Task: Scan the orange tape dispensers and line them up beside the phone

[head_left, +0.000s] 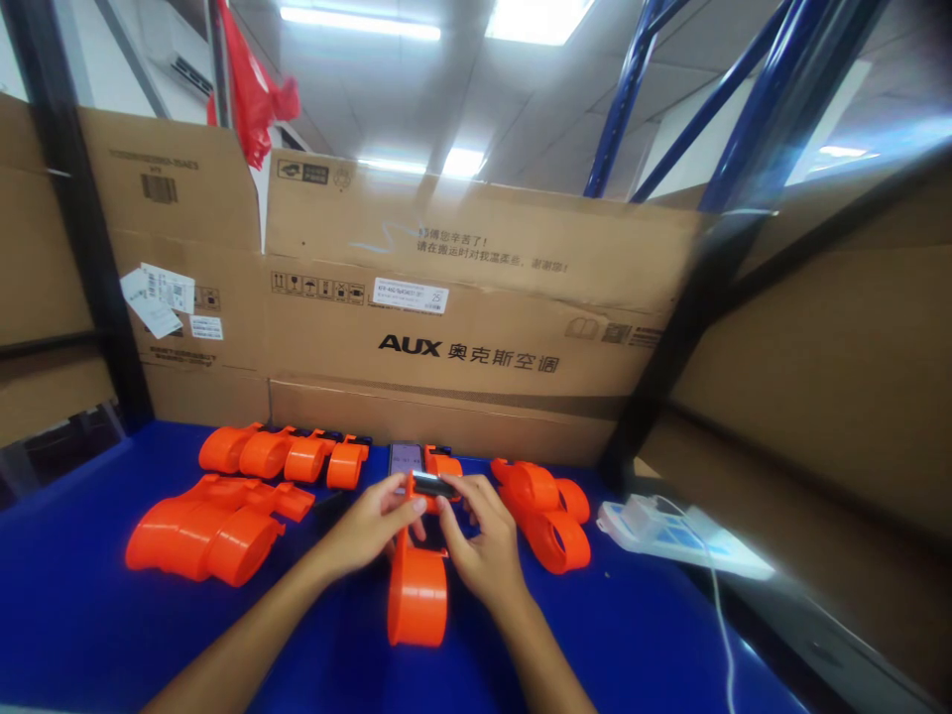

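Over the middle of the blue table (319, 645), your two hands meet at one orange piece (417, 600), raised in front of you with its broad, rounded band hanging below your fingers. Your left hand (381, 521) is closed on the upper part of that piece from the left: the thumb lies across its front, and the forefinger reaches up near the top. Your right hand (485, 535) comes in from the other side, thumb and forefinger a little apart, pinching the right end of a dark strip (432, 485) with a pale toothed edge, which lies across the top of the orange piece. Your other right fingers curl behind, and you cannot tell from here what they touch.

Just beyond your hands are a phone (406, 457) and, at its right, another orange piece (444, 464), partly hidden by your right hand. At the back left stands a row of four orange pieces with dark tops (303, 461); nearer you on that side, several orange bands (185, 535) sit pressed together. Right of your right hand lies a group of orange loops (557, 540), and past it a white power strip (714, 545).
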Demonstrator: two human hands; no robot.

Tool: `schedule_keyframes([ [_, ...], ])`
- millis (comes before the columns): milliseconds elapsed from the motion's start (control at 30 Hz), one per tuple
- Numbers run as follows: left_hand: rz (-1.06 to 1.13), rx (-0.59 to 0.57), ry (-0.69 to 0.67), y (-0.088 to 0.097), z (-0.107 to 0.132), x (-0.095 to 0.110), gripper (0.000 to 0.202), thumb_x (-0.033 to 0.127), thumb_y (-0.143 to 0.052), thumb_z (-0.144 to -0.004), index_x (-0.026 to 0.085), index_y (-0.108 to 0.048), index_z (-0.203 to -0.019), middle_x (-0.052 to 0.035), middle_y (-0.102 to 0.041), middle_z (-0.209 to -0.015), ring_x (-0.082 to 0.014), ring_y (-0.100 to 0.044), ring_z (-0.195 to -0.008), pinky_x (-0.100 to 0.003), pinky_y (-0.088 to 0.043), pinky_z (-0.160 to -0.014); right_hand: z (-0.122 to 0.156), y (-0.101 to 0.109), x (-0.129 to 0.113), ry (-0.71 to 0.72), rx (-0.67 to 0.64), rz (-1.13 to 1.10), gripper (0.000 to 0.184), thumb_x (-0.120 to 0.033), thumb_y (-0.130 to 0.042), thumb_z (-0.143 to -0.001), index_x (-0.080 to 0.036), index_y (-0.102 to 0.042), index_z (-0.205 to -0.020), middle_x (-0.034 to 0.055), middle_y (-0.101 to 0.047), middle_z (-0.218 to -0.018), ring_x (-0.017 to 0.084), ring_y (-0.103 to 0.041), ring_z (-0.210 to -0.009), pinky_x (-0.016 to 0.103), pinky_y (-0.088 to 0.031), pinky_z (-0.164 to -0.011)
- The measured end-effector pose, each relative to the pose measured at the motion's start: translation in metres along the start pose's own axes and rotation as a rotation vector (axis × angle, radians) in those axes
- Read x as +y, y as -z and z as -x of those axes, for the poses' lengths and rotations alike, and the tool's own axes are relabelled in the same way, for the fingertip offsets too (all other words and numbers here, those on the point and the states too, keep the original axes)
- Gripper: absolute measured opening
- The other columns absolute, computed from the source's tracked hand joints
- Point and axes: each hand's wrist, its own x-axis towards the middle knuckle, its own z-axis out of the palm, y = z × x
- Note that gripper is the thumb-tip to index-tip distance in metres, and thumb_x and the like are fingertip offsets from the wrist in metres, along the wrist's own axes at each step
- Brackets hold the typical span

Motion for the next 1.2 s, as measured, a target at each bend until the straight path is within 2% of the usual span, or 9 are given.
schedule_keyframes([
  [200, 0.016, -0.006, -0.016, 0.0, 0.0, 0.001, 0.051, 0.051, -0.063, -0.087, 0.018, -0.054, -0.125, -0.0034, -0.07, -0.077, -0.0137, -0.061, -0.06, -0.02, -0.041, -0.049, 0.001, -0.003, 0.0, 0.017, -0.016, -0.03, 0.03, -0.023, -0.061, -0.093, -0.025, -0.066, -0.123, 0.0078, -0.067, -0.105, 0.021, -0.065, -0.091, 0.035, -0.056, -0.079],
  [367, 0.124, 0.05, -0.032, -0.003, 0.0, -0.001, 0.039, 0.049, -0.059, -0.089, 0.016, -0.057, -0.11, -0.0025, -0.068, -0.072, -0.0122, -0.06, -0.056, -0.021, -0.042, -0.052, 0.002, -0.008, 0.005, 0.064, -0.062, -0.094, 0.036, -0.022, -0.059, -0.094, -0.028, -0.064, -0.13, 0.0076, -0.065, -0.107, 0.021, -0.064, -0.095, 0.035, -0.055, -0.084],
  [633, 0.128, 0.125, -0.004, -0.004, 0.004, -0.005, 0.038, 0.042, -0.076, -0.078, 0.019, -0.055, -0.101, 0.0074, -0.053, -0.06, -0.0072, -0.044, -0.047, -0.019, -0.036, -0.048, 0.002, -0.003, -0.006, 0.067, -0.292, -0.111, 0.05, -0.024, -0.048, -0.1, -0.028, -0.043, -0.149, 0.0086, -0.057, -0.12, 0.02, -0.058, -0.109, 0.037, -0.05, -0.097],
  [733, 0.154, 0.158, 0.0, -0.002, 0.002, -0.006, 0.039, 0.043, -0.076, -0.078, 0.019, -0.055, -0.099, 0.0071, -0.052, -0.061, -0.0071, -0.043, -0.047, -0.019, -0.034, -0.047, -0.002, 0.004, 0.0, 0.005, -0.243, -0.093, 0.046, -0.027, -0.047, -0.1, -0.027, -0.045, -0.147, 0.0079, -0.06, -0.122, 0.021, -0.059, -0.112, 0.037, -0.049, -0.098],
  [833, 0.157, 0.171, 0.001, -0.001, 0.002, -0.005, 0.036, 0.041, -0.076, -0.078, 0.019, -0.055, -0.096, 0.0059, -0.054, -0.062, -0.0076, -0.045, -0.049, -0.019, -0.035, -0.047, -0.004, 0.01, 0.018, -0.113, -0.037, 0.072, 0.036, -0.03, -0.047, -0.099, -0.023, -0.059, -0.132, 0.0083, -0.067, -0.11, 0.023, -0.062, -0.1, 0.039, -0.051, -0.09],
  [867, 0.162, 0.176, -0.003, -0.001, 0.003, -0.005, 0.034, 0.041, -0.075, -0.079, 0.019, -0.055, -0.095, 0.0057, -0.054, -0.062, -0.0076, -0.045, -0.049, -0.019, -0.035, -0.047, -0.003, 0.012, 0.024, -0.147, -0.024, 0.175, 0.03, -0.03, -0.05, -0.097, -0.021, -0.065, -0.122, 0.0091, -0.068, -0.107, 0.024, -0.062, -0.1, 0.04, -0.05, -0.09],
  [933, 0.189, 0.185, -0.015, -0.001, 0.003, -0.004, 0.031, 0.04, -0.074, -0.079, 0.019, -0.055, -0.092, 0.0055, -0.055, -0.063, -0.0076, -0.046, -0.049, -0.019, -0.036, -0.047, 0.0, 0.014, 0.035, -0.2, -0.092, 0.396, 0.022, -0.027, -0.055, -0.092, -0.021, -0.072, -0.104, 0.0103, -0.068, -0.102, 0.027, -0.06, -0.099, 0.042, -0.048, -0.089],
  [1000, 0.23, 0.195, -0.021, -0.001, 0.004, -0.004, 0.03, 0.038, -0.075, -0.079, 0.02, -0.055, -0.091, 0.0051, -0.056, -0.063, -0.0079, -0.047, -0.05, -0.019, -0.036, -0.048, 0.004, 0.013, 0.04, -0.255, -0.192, 0.578, 0.018, -0.025, -0.06, -0.087, -0.021, -0.074, -0.099, 0.0126, -0.066, -0.106, 0.029, -0.058, -0.102, 0.042, -0.046, -0.089],
  [1200, 0.334, 0.243, 0.019, 0.003, 0.001, -0.006, 0.032, 0.035, -0.078, -0.074, 0.02, -0.053, -0.087, 0.0049, -0.057, -0.063, -0.0072, -0.046, -0.048, -0.019, -0.035, -0.046, 0.014, 0.003, 0.038, -0.366, -0.386, 0.843, 0.044, -0.035, -0.063, -0.086, -0.015, -0.065, -0.125, 0.0213, -0.055, -0.133, 0.04, -0.046, -0.124, 0.046, -0.038, -0.094],
])
